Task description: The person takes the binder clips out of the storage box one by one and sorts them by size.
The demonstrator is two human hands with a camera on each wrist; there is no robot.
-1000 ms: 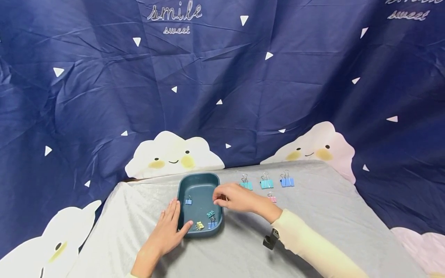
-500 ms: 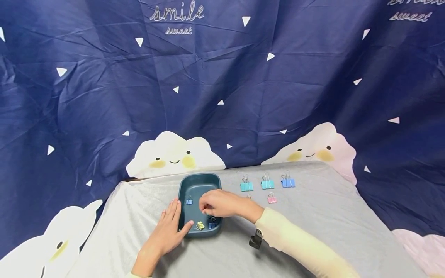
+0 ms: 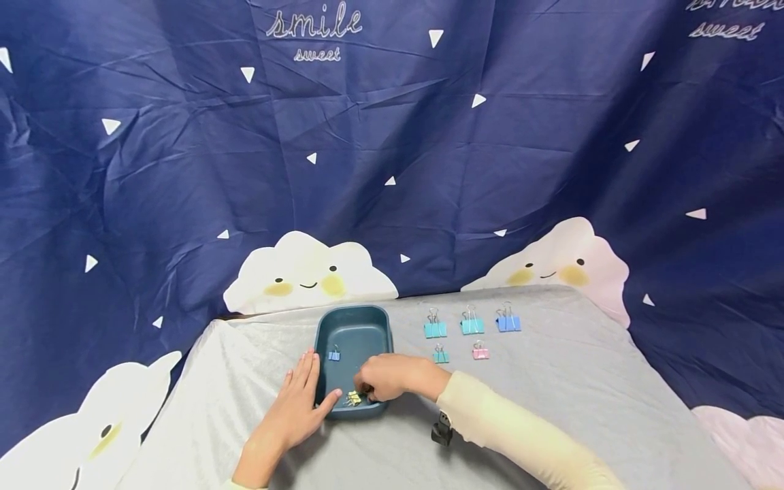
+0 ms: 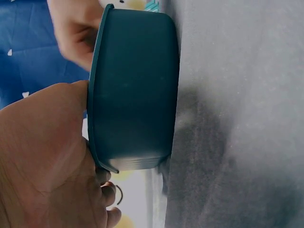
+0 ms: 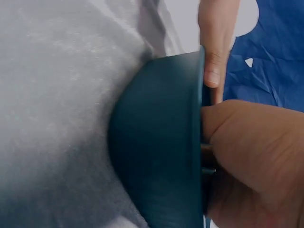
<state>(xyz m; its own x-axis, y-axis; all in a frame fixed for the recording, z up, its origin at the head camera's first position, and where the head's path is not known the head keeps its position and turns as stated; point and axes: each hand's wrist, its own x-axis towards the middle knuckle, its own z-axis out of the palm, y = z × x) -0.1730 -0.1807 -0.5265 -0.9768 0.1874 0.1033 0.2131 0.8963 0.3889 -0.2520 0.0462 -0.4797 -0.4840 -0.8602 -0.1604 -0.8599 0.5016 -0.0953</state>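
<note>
A dark teal plastic tray [image 3: 354, 412] stands on the cloth-covered table. My left hand [image 3: 288, 408] rests along its left side with straight fingers, the thumb over the near rim. My right hand [image 3: 388, 376] reaches into the near right part of the tray, fingers bent downward; its fingertips and whatever they touch are hidden. Just left of those fingers lie yellow binder clips [image 3: 353, 398]. A small blue binder clip [image 3: 333, 355] stands near the left wall. In the right wrist view a small metallic bit [image 5: 208, 170] shows beside the right hand, too little of it to identify.
Right of the tray, binder clips stand in two rows: teal [image 3: 435, 330], another teal [image 3: 472, 327] and blue [image 3: 508, 323] behind, small teal [image 3: 440, 357] and pink [image 3: 480, 354] in front. A navy curtain [image 3: 367, 136] hangs behind the table.
My right hand has moved left and then down toward the near right corner, covering the small teal and blue clips there. The small teal clip on the table has come into view. My left hand stays put.
</note>
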